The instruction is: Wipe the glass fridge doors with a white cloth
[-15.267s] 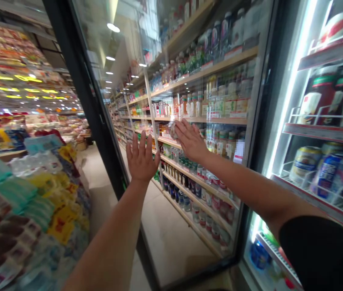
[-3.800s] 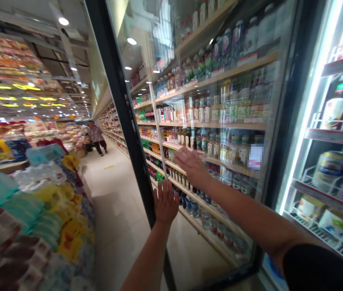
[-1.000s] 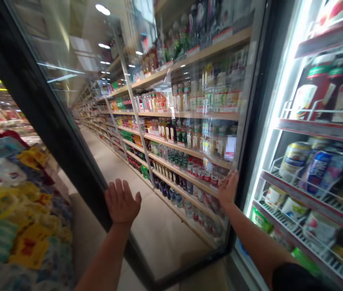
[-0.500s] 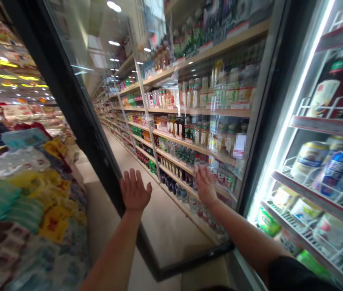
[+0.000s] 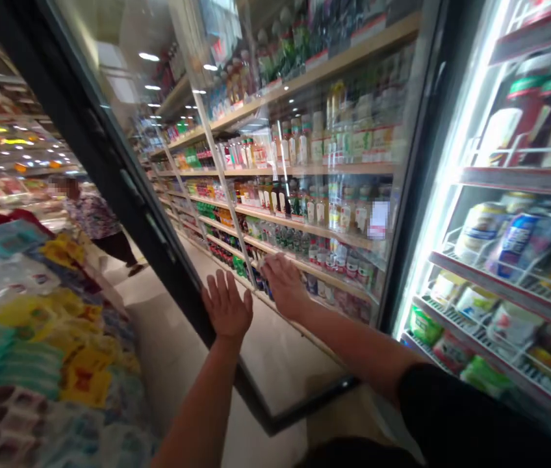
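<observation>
A tall glass door point(image 5: 314, 396) with a black frame stands swung out from a lit drinks cooler. My left hand point(image 5: 229, 305) lies flat at the door's left edge, fingers spread over the glass beside the frame. Farther right, my right hand point(image 5: 285, 286) is held against or just in front of the pane with its fingers stretched out. Its fingertips are slightly blurred, and I see no object in either hand. Bottles on shelves show through or in the glass behind both hands.
On the right, cooler shelves point(image 5: 480, 276) hold cans, bottles and packs behind wire rails. Piled yellow and green packs point(image 5: 56, 325) stand at the left beside the tiled floor point(image 5: 158, 325). A person point(image 5: 95, 214) in a patterned top is in the aisle beyond.
My right hand has moved left across the glass, closer to my left hand. The left hand stays by the door frame. The view has shifted, and a person now shows in the aisle.
</observation>
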The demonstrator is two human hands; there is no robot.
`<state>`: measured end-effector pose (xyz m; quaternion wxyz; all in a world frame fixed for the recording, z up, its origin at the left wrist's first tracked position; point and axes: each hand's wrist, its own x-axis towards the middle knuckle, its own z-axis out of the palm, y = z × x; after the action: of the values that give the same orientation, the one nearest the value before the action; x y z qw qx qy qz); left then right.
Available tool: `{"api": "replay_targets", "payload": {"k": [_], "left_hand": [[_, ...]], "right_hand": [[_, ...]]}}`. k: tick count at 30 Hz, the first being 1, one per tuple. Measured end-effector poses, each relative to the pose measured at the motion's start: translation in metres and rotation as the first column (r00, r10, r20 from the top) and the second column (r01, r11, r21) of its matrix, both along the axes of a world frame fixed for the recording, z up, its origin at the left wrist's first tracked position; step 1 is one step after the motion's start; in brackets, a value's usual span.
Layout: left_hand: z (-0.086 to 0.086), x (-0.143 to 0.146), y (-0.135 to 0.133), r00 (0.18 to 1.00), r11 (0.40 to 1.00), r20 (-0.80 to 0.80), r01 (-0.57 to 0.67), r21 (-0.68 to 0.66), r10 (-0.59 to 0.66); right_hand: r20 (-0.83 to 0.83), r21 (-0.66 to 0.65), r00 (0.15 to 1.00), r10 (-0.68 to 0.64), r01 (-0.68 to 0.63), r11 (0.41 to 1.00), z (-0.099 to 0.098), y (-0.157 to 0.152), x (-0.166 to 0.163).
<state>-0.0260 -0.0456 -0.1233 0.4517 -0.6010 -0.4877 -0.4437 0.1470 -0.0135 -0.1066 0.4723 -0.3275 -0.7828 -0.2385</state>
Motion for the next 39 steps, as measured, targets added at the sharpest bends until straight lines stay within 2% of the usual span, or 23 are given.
{"api": "replay_targets", "payload": {"k": [3,5,7,8,10,11,13,15,17,21,23,25,28,30,31,32,36,37,38,39], "left_hand": [[0.005,0.009,-0.011,0.97,0.969,0.002,0.244,-0.046,-0.244],[0.008,0.013,-0.015,0.894,0.897,-0.084,0.432,-0.097,-0.44],[0.011,0.015,-0.015,0.832,0.84,-0.13,0.521,-0.155,-0.54],[0.012,0.015,-0.015,0.833,0.839,-0.129,0.516,-0.173,-0.539],[0.014,0.018,-0.013,0.881,0.882,-0.114,0.436,-0.177,-0.458],[0.015,0.021,-0.013,0.905,0.904,-0.107,0.391,-0.173,-0.412],[0.016,0.027,-0.014,0.928,0.924,-0.089,0.346,-0.163,-0.363],[0.014,0.034,-0.017,0.927,0.923,-0.069,0.358,-0.138,-0.37],[0.005,0.038,-0.02,0.931,0.928,-0.05,0.354,-0.118,-0.361],[-0.025,0.035,-0.024,0.955,0.954,-0.063,0.283,-0.097,-0.29],[-0.029,0.032,-0.024,0.966,0.965,-0.07,0.242,-0.097,-0.249],[-0.015,0.03,-0.021,0.975,0.975,-0.052,0.211,-0.07,-0.215],[0.022,0.029,-0.01,0.977,0.977,0.007,0.215,0.01,-0.215],[0.031,0.026,-0.003,0.977,0.978,0.043,0.206,0.035,-0.208],[0.025,0.024,-0.001,0.978,0.979,0.052,0.202,0.029,-0.203],[0.012,0.022,0.0,0.979,0.98,0.054,0.199,0.006,-0.199],[-0.071,0.015,-0.012,0.985,0.97,0.013,0.174,-0.171,-0.174],[-0.084,0.014,-0.015,0.99,0.974,-0.008,0.141,-0.179,-0.144],[-0.088,0.013,-0.016,0.993,0.978,-0.022,0.113,-0.178,-0.119],[-0.084,0.012,-0.016,0.995,0.982,-0.027,0.091,-0.166,-0.096]], "right_hand": [[0.075,-0.116,0.995,0.071,-0.062,0.991,-0.005,-0.015,-0.028],[0.12,-0.208,0.983,0.136,-0.109,0.972,0.003,-0.021,-0.031],[0.139,-0.269,0.962,0.235,-0.191,0.944,0.016,-0.025,-0.021],[0.128,-0.278,0.95,0.284,-0.24,0.93,0.023,-0.026,-0.011],[0.041,-0.236,0.952,0.303,-0.285,0.929,0.035,-0.026,0.015],[-0.031,-0.195,0.967,0.251,-0.253,0.948,0.039,-0.024,0.029],[-0.172,-0.122,0.984,0.055,-0.076,0.99,0.041,-0.013,0.055],[-0.212,-0.093,0.965,-0.153,0.135,0.986,0.036,0.006,0.076],[-0.148,-0.05,0.952,-0.267,0.263,0.964,0.025,0.027,0.088],[-0.077,0.079,0.939,-0.334,0.34,0.937,0.002,0.055,0.095],[-0.074,0.095,0.935,-0.346,0.352,0.931,-0.003,0.058,0.094],[-0.063,0.065,0.936,-0.345,0.349,0.935,-0.005,0.059,0.094],[-0.057,0.007,0.94,-0.336,0.336,0.942,-0.004,0.059,0.093],[-0.063,-0.011,0.94,-0.335,0.335,0.942,-0.003,0.059,0.092],[-0.065,-0.023,0.939,-0.337,0.336,0.942,-0.002,0.059,0.092],[-0.065,-0.037,0.939,-0.339,0.337,0.941,-0.002,0.059,0.091],[-0.059,-0.086,0.939,-0.339,0.334,0.939,-0.001,0.06,0.09],[-0.059,-0.089,0.939,-0.338,0.333,0.939,-0.001,0.06,0.09],[-0.058,-0.092,0.939,-0.338,0.332,0.939,-0.001,0.06,0.09],[-0.058,-0.094,0.939,-0.339,0.333,0.938,-0.001,0.061,0.09]]}}
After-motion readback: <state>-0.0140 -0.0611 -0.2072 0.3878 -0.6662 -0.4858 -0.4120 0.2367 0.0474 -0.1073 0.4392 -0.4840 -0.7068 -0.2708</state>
